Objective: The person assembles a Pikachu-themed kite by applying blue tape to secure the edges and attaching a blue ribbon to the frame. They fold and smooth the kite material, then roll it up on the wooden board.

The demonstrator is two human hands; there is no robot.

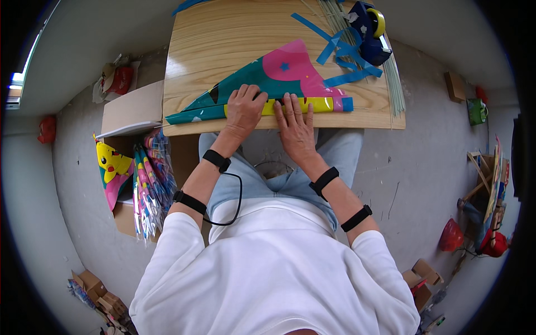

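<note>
A folded, roughly triangular printed plastic sheet (245,78), teal and pink with yellow parts, lies along the table's near edge. Its near side is folded or rolled into a narrow band, yellow towards the right, with a piece of blue tape (347,104) at the right end. My left hand (244,110) is closed on this band near its middle, fingers curled over the plastic. Just to the right, my right hand (296,124) lies with its fingers stretched flat on the yellow part. Thin stick ends show beyond both ends of the band.
Blue tape strips (338,42), a bundle of thin pale sticks (395,84) and a blue tape dispenser (369,33) occupy the wooden table's (201,33) right side. At the left, an open cardboard box (131,111) stands beside bundled printed plastic pieces (149,184). A black cable (241,195) hangs from my left wrist.
</note>
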